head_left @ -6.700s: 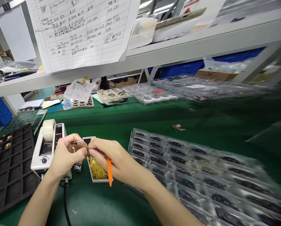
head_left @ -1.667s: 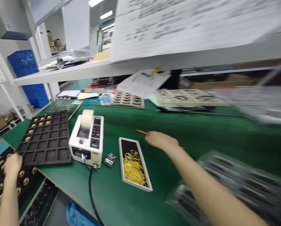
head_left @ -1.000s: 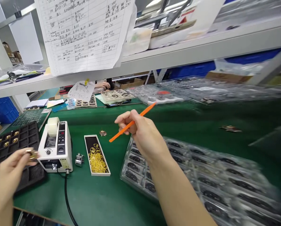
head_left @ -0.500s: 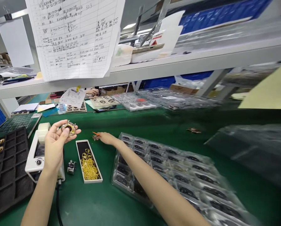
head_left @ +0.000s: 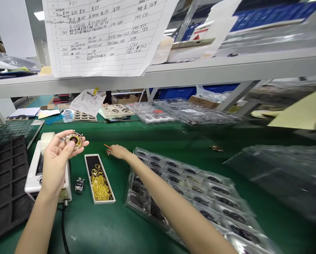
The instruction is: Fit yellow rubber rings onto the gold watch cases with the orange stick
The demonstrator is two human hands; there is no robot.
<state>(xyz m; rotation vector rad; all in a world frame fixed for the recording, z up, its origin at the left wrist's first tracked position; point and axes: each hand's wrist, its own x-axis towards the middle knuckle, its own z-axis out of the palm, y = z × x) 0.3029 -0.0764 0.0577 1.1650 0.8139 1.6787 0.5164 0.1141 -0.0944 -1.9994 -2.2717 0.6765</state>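
Note:
My left hand [head_left: 56,158] is raised above a white tape dispenser [head_left: 33,181], with its thumb and fingers on a round gold-coloured metal ring part [head_left: 73,140] that has a dark centre. My right hand [head_left: 117,151] reaches forward over the green mat, and its fingertips lie on a small round metal part [head_left: 108,152]. An orange stick [head_left: 106,145] pokes out past those fingers, mostly hidden by the hand. Just behind my wrists lies a white-rimmed black tray [head_left: 87,169] of yellow rubber rings.
A hand tally counter [head_left: 79,185] stands by the dispenser. Black foam trays [head_left: 6,190] lie at the left, and a clear blister tray [head_left: 184,190] of dark round parts lies at the right. A white shelf [head_left: 158,76] with a paper sheet runs overhead.
My left hand has risen from beside the foam tray to above the dispenser, holding the ring part. My right hand has stretched forward to the small part on the mat.

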